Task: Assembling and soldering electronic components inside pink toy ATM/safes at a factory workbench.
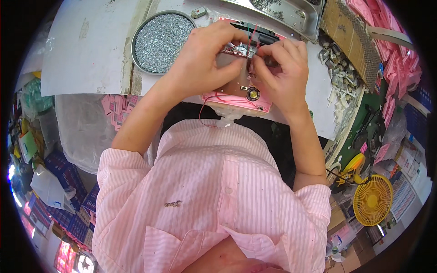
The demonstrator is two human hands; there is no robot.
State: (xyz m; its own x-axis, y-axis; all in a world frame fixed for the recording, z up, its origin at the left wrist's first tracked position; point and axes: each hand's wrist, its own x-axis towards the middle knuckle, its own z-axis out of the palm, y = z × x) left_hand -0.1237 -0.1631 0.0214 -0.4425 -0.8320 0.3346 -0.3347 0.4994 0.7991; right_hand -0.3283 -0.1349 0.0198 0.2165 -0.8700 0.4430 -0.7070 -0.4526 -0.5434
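Observation:
A pink plastic housing [211, 98] lies on the worktable in front of me, with a brown circuit board [232, 84] on it. A small round black-rimmed part [252, 93] with a yellowish centre sits near its close edge. My left hand [205, 57] rests over the board's left side, its thumb flat on the board and its fingers bent over the far part. Across from it, my right hand [284, 66] has thumb and fingertips pinched together above the board's right side; what they hold is hidden. Thin red wires [250, 38] rise between the hands, beside a black bar-shaped part [266, 38].
A round metal tray [134, 51] full of small silvery screws stands at the left. Beyond it lies a small metal motor [198, 12]. A steel tray [314, 28] holds dark small parts. Loose motors and white pieces [339, 86] heap at right beside cardboard [348, 38].

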